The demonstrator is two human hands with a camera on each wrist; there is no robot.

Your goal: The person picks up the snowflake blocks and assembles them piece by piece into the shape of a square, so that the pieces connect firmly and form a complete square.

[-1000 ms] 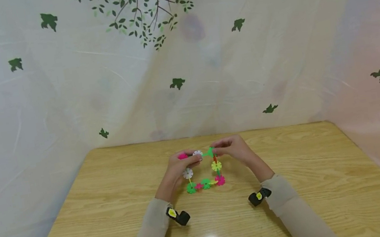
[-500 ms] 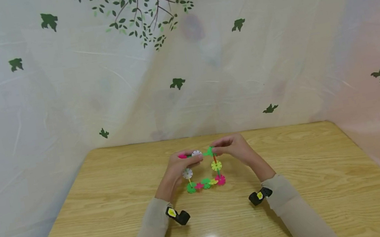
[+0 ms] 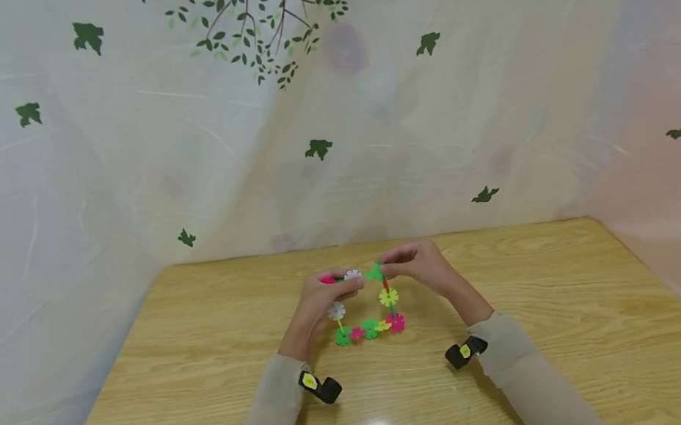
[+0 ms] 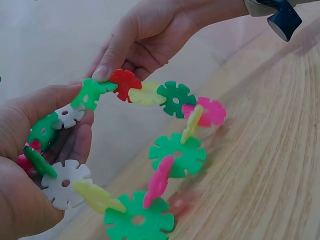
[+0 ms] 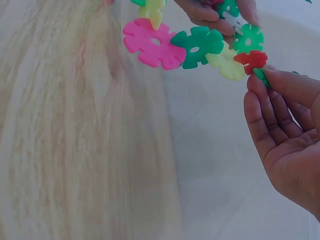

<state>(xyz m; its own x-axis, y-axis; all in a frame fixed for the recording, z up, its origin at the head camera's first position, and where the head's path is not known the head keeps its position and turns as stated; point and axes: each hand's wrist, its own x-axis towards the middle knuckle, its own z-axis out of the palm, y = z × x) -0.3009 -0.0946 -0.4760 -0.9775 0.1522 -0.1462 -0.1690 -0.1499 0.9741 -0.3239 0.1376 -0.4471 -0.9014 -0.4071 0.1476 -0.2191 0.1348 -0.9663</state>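
Observation:
Notched plastic flower discs in green, white, yellow, pink and red are slotted together into a ring (image 3: 389, 297). My left hand (image 3: 321, 301) grips the far left part of it, thumb on top near a white disc (image 4: 69, 116). At the far right corner, my right hand (image 3: 419, 268) pinches a green disc (image 5: 261, 78) between thumb and fingers, beside a red disc (image 5: 251, 61). Towards me hang a large green disc (image 4: 139, 218) and a pink disc (image 5: 154, 43). Some discs inside the left hand are partly hidden.
A wooden table (image 3: 369, 394) lies below the hands. Behind it hangs a pale cloth backdrop (image 3: 242, 183) printed with leaves and branches. Each wrist wears a small black camera, such as the left camera (image 3: 320, 387).
Both hands stay almost in place with the same hold. The ring's near side has turned slightly, and the white disc under the left thumb has shifted a little left.

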